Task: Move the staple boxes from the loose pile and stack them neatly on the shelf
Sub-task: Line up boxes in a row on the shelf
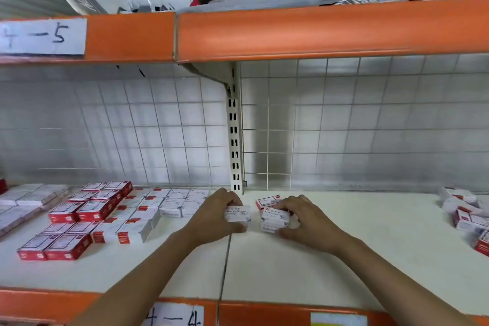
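Note:
Both my hands are on the white shelf (344,259) near its middle. My left hand (211,216) grips a small white box (239,216) between fingers and thumb. Just to its right, my right hand (308,219) grips another white box (274,219), which seems to sit on a second one. A red-and-white box (266,201) lies flat just behind them. Neat rows of white boxes (169,204) and red-and-white boxes (87,209) fill the left part of the shelf. A loose pile of boxes (465,214) lies at the far right.
An orange-edged upper shelf (317,32) hangs overhead, with grey packets on it. A slotted upright (234,140) and a wire grid back the shelf. Paper labels mark the shelf edges, one at the front (174,315). Grey-white packs (23,201) sit at the far left.

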Tool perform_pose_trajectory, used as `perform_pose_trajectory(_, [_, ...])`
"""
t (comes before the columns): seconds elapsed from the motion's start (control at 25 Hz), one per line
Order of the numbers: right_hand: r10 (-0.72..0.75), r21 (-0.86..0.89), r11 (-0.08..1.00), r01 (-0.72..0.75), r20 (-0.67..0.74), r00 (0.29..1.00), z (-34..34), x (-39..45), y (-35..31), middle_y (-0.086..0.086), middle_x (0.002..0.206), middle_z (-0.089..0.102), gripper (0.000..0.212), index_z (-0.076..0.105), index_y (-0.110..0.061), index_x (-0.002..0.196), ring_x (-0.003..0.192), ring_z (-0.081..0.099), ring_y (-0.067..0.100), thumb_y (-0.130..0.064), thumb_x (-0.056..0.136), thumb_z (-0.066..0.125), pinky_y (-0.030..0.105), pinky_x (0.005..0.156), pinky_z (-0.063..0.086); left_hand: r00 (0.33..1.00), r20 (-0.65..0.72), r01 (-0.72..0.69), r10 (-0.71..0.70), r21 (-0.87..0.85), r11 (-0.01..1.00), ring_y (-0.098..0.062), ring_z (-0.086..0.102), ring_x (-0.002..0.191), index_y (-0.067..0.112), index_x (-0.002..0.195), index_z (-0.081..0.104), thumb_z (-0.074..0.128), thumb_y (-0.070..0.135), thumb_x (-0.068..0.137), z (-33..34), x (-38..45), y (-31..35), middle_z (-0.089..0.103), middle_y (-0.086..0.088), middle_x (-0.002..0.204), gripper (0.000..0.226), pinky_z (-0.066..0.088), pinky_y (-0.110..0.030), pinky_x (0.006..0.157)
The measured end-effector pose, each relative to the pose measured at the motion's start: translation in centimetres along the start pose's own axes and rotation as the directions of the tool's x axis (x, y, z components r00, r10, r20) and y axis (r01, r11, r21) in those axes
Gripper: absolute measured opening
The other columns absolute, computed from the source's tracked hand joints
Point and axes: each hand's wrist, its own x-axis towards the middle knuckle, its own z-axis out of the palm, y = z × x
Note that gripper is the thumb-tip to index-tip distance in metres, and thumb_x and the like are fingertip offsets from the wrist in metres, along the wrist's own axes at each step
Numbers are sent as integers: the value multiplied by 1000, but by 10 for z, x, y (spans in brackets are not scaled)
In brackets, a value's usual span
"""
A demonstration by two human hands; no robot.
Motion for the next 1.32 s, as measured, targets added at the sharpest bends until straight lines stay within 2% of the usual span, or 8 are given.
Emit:
perform_pose_trajectory(0.12, [-48,2,999,47,36,998,29,26,-30,-7,114,55,43,55,-22,118,103,41,10,-29,78,69,20,88,35,998,-7,63,-62,58,996,-10,47,85,32,85,50,82,30,66,-30,-16,-37,51,7,93,37,33,-14,65])
perform_pose_trajectory(0.24, [-77,-29,996,79,57,995,55,48,-56,-4,110,48,45,54,-24,121,106,38,12,-32,79,68,19,87,30,992,-35,123,-120,116,986,-11,47,87,30,89,53,80,33,67,-54,-28,-68,52,8,95,35,33,-13,63])
perform_pose_trajectory(0.36, [-32,-17,999,34,97,995,79,65,-76,-3,106,38,51,51,-26,128,103,41,10,-32,80,68,18,85,32,988,-74,151,-139,192,970,-12,45,95,25,101,59,79,38,68,-68,-31,-94,54,8,100,40,36,-18,73])
perform_pose_trajectory(0.52, [60,-21,998,-58,173,983,106,72,-91,-3,110,37,53,46,-25,132,96,48,11,-29,82,63,18,81,37,994,-14,105,-107,365,925,-16,42,110,25,118,51,74,42,72,-68,-34,-117,53,4,117,54,37,-29,93])
perform_pose_trajectory(0.76, [152,-55,987,-148,76,985,123,86,-105,1,120,33,46,44,-18,127,100,48,14,-22,83,57,18,83,37,1000,-4,23,-23,446,895,-17,45,111,24,113,54,71,44,76,-70,-25,-131,52,2,116,45,34,-28,93])
perform_pose_trajectory(0.96, [186,-75,980,-183,28,982,133,95,-117,4,121,34,43,44,-14,126,106,52,21,-20,85,55,25,91,41,998,1,-53,58,437,898,-16,45,110,24,112,53,65,46,77,-66,-22,-129,50,3,113,43,34,-30,94])
perform_pose_trajectory(1.12, [170,-101,981,-165,45,984,120,90,-112,3,123,36,43,44,-14,126,102,54,20,-25,87,58,27,90,43,985,-30,-156,170,272,950,-15,47,102,21,103,56,60,39,83,-56,-18,-111,48,6,97,27,36,-25,82])
perform_pose_trajectory(1.32, [178,-320,935,-152,54,982,75,47,-80,4,128,44,39,48,-14,127,119,45,22,-15,88,51,32,93,42,950,43,-309,308,237,921,-15,48,103,19,103,58,53,32,88,-20,6,-63,54,3,102,20,38,-25,83])
